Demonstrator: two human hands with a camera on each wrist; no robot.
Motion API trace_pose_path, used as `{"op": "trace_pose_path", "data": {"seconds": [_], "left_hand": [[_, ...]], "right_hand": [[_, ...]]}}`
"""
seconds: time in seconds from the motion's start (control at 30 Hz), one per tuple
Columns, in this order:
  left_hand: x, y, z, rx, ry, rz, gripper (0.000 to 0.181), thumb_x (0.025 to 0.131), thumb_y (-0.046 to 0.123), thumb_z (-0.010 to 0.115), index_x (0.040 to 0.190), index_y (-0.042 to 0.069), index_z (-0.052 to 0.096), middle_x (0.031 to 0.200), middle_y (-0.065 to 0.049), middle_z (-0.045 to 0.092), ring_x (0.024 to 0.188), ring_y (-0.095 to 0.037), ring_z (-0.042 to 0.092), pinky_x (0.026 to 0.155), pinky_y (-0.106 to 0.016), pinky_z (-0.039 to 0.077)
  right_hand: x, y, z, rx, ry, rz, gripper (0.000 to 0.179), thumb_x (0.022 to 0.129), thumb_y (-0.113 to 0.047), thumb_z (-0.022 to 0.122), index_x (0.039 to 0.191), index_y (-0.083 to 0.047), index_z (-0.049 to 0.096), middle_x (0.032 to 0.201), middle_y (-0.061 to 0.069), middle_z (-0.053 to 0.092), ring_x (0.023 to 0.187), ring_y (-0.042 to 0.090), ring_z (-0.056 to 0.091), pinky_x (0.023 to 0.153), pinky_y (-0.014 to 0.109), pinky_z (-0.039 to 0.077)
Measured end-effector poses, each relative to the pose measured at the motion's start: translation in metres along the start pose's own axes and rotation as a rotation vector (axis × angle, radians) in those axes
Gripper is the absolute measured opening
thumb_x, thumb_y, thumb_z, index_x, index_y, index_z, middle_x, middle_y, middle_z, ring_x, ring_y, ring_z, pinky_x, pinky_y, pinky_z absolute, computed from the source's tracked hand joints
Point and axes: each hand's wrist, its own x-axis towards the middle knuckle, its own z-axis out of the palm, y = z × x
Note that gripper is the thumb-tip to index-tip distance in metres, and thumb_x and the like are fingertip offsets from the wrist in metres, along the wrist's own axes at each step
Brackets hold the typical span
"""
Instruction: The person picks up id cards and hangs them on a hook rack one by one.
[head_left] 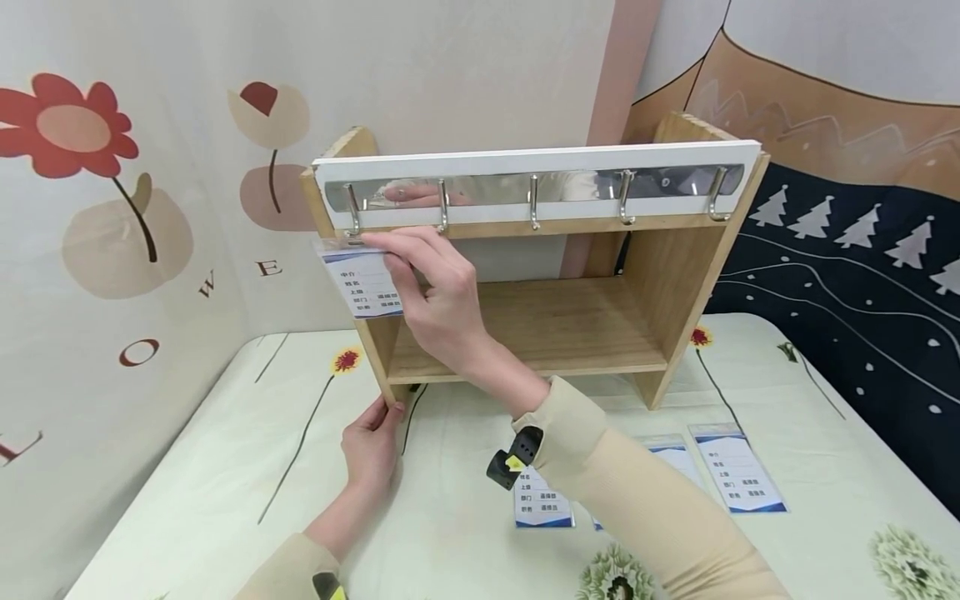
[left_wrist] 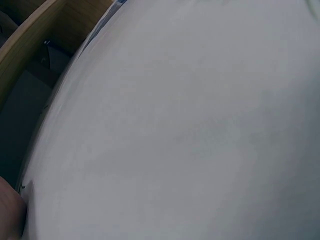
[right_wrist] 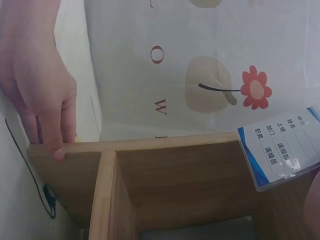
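My right hand [head_left: 442,300] pinches a clear-sleeved ID badge [head_left: 363,285] by its top edge. The badge hangs just below the leftmost metal hook [head_left: 351,208] on the shelf's white hook rail [head_left: 480,163]; its top overlaps the hook tip in the head view. Down at the front left, my left hand [head_left: 372,446] grips the foot of the wooden shelf's side panel [head_left: 378,350]. The right wrist view shows that left hand [right_wrist: 42,85] with its thumb on the panel edge. Only a bit of the left hand [left_wrist: 10,210] enters the left wrist view.
Several more badges lie on the flowered tablecloth [head_left: 457,500] at the right, including one card [head_left: 738,471] near the shelf's right foot. My right forearm partly covers others. More hooks [head_left: 533,200] line the rail. A printed curtain [head_left: 187,167] hangs close behind the shelf.
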Motion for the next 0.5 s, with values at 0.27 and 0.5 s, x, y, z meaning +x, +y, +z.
{"op": "trace_pose_path", "data": {"seconds": [0.27,0.5], "left_hand": [[0.0015,-0.0025,0.0010,0.006,0.004,-0.001,0.041,0.102,0.010,0.064,0.140,0.000,0.058,0.132,-0.023,0.061,0.119,-0.024,0.062,0.089,-0.014,0.052],[0.0029,-0.0049,0.0012,0.024,0.001,-0.017,0.042,0.102,0.010,0.063,0.142,0.001,0.057,0.133,-0.021,0.063,0.120,-0.024,0.062,0.086,-0.009,0.050]], "right_hand": [[0.0031,-0.0010,0.0031,-0.001,0.002,0.009,0.021,0.101,0.006,0.058,0.116,0.007,0.072,0.110,0.016,0.070,0.094,0.018,0.062,0.073,0.022,0.050],[0.0055,-0.0003,0.0061,-0.036,-0.003,-0.016,0.023,0.100,0.007,0.057,0.117,0.007,0.072,0.107,0.017,0.067,0.090,0.018,0.060,0.072,0.020,0.049]]}}
